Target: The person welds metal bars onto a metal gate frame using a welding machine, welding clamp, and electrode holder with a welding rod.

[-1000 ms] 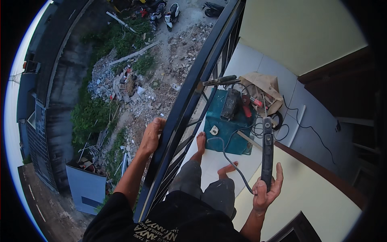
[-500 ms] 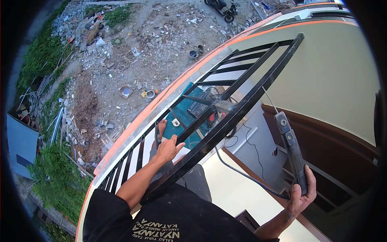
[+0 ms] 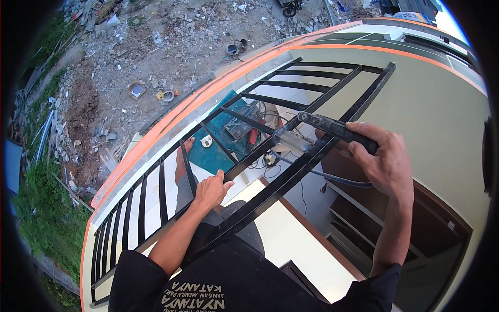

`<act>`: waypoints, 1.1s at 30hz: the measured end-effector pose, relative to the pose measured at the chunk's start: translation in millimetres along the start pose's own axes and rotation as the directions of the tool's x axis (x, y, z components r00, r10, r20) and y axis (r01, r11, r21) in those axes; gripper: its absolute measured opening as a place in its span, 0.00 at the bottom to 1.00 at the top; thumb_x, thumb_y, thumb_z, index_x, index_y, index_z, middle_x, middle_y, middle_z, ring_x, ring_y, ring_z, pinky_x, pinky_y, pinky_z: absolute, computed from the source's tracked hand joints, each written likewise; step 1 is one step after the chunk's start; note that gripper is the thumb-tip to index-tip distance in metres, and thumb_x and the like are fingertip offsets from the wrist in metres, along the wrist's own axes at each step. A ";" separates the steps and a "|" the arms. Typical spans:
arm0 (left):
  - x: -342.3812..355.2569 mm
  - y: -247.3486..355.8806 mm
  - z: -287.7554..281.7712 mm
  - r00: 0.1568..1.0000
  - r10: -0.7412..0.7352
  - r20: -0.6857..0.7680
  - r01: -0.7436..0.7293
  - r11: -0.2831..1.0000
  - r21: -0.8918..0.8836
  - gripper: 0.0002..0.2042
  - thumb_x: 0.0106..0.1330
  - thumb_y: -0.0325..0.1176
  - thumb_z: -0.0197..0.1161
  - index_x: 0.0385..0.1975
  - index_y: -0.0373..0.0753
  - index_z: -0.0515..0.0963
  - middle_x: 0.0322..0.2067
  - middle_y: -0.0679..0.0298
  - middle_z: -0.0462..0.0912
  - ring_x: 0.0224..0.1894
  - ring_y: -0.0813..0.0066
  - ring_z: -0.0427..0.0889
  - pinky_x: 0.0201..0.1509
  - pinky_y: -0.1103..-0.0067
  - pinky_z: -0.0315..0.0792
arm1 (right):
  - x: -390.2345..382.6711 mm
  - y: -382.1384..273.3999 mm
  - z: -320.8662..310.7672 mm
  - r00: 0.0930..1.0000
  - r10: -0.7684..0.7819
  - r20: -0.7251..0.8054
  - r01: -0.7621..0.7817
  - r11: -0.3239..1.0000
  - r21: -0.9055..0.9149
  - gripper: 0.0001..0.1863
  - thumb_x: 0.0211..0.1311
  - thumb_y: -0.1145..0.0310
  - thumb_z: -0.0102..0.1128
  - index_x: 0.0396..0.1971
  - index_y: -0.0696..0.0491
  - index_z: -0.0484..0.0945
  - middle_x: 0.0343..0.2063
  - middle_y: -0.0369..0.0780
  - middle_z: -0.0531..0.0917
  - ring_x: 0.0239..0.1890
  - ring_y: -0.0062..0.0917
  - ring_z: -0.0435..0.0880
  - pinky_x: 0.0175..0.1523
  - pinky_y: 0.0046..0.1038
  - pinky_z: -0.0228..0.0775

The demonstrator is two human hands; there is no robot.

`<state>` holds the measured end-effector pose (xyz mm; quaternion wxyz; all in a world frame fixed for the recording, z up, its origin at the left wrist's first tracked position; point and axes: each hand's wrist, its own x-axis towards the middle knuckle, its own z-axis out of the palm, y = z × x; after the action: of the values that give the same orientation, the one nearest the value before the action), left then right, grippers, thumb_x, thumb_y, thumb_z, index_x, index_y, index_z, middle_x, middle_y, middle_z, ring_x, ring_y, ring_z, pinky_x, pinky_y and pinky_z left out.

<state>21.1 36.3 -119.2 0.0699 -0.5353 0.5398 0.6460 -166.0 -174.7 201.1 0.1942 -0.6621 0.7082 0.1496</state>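
My right hand [image 3: 387, 158] is closed round the black handle of a welding electrode holder [image 3: 326, 125], which lies nearly level over the black metal railing [image 3: 270, 190]. Its jaw end points left, above the inner rail; no rod can be made out there. A grey cable [image 3: 338, 178] trails from the holder beneath the top rail. Just below the holder, a short grey metal piece [image 3: 293, 140] bridges the two long rails. My left hand [image 3: 210, 193] grips the inner rail, nearer my body, with its thumb stretched along it.
Beyond the bars, a dark machine [image 3: 240, 127] and a white tape measure [image 3: 207, 141] rest on a teal sheet [image 3: 208, 158], with loose cables around. An orange-edged ledge [image 3: 171, 122] borders a drop to rubble-strewn ground. A beige wall [image 3: 431, 114] rises at right.
My right hand has risen and moved in with the electrode holder, which has swung from upright to nearly level over the railing. My left hand keeps its hold on the rail. The view has shifted.
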 end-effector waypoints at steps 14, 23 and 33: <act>3.6 -3.8 -2.2 0.999 0.017 0.030 -0.016 0.999 -0.028 0.24 0.70 0.49 0.61 0.45 0.29 0.73 0.34 0.38 0.85 0.41 0.37 0.84 0.45 0.52 0.76 | 79.8 -16.7 39.4 0.918 0.109 0.380 -0.004 0.963 -0.268 0.20 0.52 0.72 0.60 0.47 0.57 0.87 0.33 0.53 0.87 0.36 0.39 0.89 0.52 0.37 0.80; 6.4 -2.0 -3.5 0.998 0.002 0.070 0.002 0.999 -0.053 0.25 0.70 0.50 0.61 0.49 0.29 0.74 0.48 0.34 0.80 0.43 0.36 0.84 0.48 0.53 0.77 | 83.5 -19.6 41.7 0.904 0.167 0.393 -0.061 0.962 -0.267 0.20 0.52 0.73 0.60 0.47 0.54 0.87 0.29 0.50 0.87 0.32 0.38 0.88 0.50 0.37 0.80; 7.7 -10.8 8.8 1.000 0.018 -0.012 -0.018 1.000 -0.011 0.27 0.70 0.49 0.60 0.58 0.32 0.72 0.36 0.38 0.85 0.42 0.38 0.85 0.48 0.53 0.76 | 83.1 -12.8 46.0 0.913 0.117 0.390 -0.029 0.974 -0.226 0.20 0.51 0.73 0.60 0.46 0.55 0.87 0.29 0.51 0.86 0.31 0.41 0.86 0.48 0.39 0.79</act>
<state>19.7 43.8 -133.2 0.0580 -0.5347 0.5413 0.6463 -153.7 -227.2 121.9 0.2565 -0.6074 0.6574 0.3648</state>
